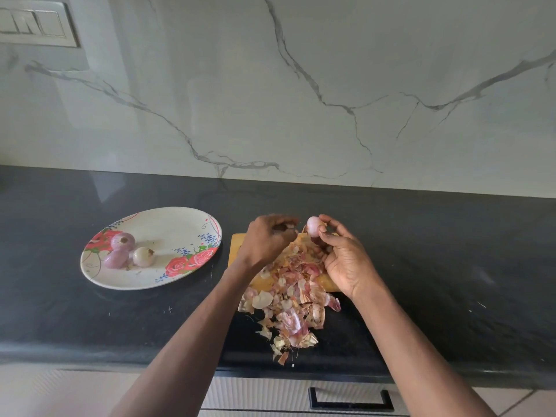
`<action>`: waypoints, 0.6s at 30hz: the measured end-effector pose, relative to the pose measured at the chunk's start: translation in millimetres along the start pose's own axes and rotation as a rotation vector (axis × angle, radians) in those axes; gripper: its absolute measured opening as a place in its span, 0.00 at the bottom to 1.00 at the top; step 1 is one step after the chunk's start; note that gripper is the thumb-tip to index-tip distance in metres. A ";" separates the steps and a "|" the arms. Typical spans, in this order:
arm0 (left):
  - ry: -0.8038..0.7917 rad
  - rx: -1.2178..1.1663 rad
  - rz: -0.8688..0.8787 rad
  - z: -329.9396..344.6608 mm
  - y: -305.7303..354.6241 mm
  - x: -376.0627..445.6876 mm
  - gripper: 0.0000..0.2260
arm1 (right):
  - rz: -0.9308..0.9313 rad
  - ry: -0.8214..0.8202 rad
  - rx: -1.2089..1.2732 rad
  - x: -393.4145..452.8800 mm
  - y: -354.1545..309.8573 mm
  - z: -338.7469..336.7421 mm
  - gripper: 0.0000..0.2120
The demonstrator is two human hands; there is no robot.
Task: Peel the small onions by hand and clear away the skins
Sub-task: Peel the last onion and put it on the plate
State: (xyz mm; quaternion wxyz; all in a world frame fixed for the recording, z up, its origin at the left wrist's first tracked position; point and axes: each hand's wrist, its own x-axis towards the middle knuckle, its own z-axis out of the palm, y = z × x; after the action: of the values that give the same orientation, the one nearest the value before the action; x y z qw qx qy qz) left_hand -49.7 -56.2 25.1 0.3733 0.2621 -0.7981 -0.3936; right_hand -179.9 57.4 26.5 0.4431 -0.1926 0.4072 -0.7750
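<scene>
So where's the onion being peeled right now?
In the head view, the onion sits right of centre, pinched in the right hand above the wooden board and skins, beside the left hand.

Both forearms bare, apparently sleeveless; no rings or bands visible.

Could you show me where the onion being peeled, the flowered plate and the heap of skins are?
onion in hand (313,226), head view, its bare pale top
flowered plate (168,224), head view, bare white inside
pile of skins (293,299), head view, heap's middle

Black counter (451,251); marble backsplash (301,85); switch plate (36,24); drawer handle (350,400).
</scene>
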 end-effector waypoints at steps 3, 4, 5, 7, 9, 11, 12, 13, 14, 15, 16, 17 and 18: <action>-0.030 -0.019 0.082 1.2 4.6 -3.9 0.12 | -0.028 -0.038 -0.030 -1.2 -0.6 1.2 0.18; -0.029 -0.010 0.116 2.2 6.2 -5.4 0.12 | -0.040 -0.047 -0.051 -1.4 -0.1 2.0 0.17; -0.023 -0.007 0.142 2.8 7.6 -7.4 0.12 | -0.053 -0.050 -0.073 -1.8 0.7 2.9 0.17; 0.001 -0.013 0.178 3.5 9.2 -9.9 0.12 | -0.089 -0.040 -0.133 -1.8 2.4 4.1 0.15; 0.023 -0.005 0.201 4.7 8.6 -10.8 0.11 | -0.137 -0.023 -0.217 -1.6 4.3 5.1 0.14; 0.026 0.001 0.204 6.2 7.8 -11.3 0.11 | -0.179 -0.001 -0.293 -1.6 5.9 6.5 0.12; 0.027 0.005 0.206 7.0 6.7 -11.1 0.12 | -0.193 0.007 -0.317 -2.0 6.2 7.2 0.12; 0.031 0.012 0.208 7.4 5.5 -10.9 0.12 | -0.202 0.012 -0.331 -2.5 6.3 8.0 0.12; 0.036 0.022 0.209 7.7 4.7 -11.0 0.12 | -0.206 0.017 -0.343 -2.6 6.7 8.1 0.12; 0.044 0.034 0.213 7.8 4.7 -11.5 0.12 | -0.207 0.019 -0.354 -3.1 6.8 8.3 0.12; 0.056 0.046 0.222 8.2 4.5 -12.1 0.11 | -0.206 0.020 -0.369 -3.4 7.2 8.2 0.12; 0.066 0.059 0.234 8.4 4.0 -12.5 0.10 | -0.205 0.020 -0.385 -3.9 7.9 8.4 0.12; 0.074 0.071 0.248 8.7 3.6 -13.0 0.09 | -0.207 0.023 -0.408 -3.6 9.1 8.0 0.12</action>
State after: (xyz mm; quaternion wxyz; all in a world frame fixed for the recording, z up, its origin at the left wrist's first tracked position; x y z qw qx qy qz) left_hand -49.6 -41.2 19.4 0.4386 0.1888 -0.8235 -0.3062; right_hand -167.9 54.2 24.2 0.3085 -0.3103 0.5386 -0.7200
